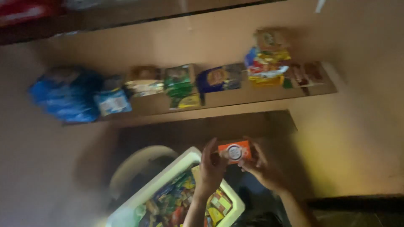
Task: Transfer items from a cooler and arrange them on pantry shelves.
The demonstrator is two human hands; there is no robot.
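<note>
Both hands on a small orange box, held up above the white crate.

I see my left hand [210, 168] and right hand [261, 168] pinching the orange box [235, 151] between closed fingers (blurry frame), over the white crate [168, 174] of packets, below the stocked shelf [235, 103].

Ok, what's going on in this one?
A person holds a small orange box between the left hand and right hand, above a white tub full of mixed colourful packets. Ahead, a wall shelf carries a row of packets and a blue bag. The picture is dim and blurred.
</note>
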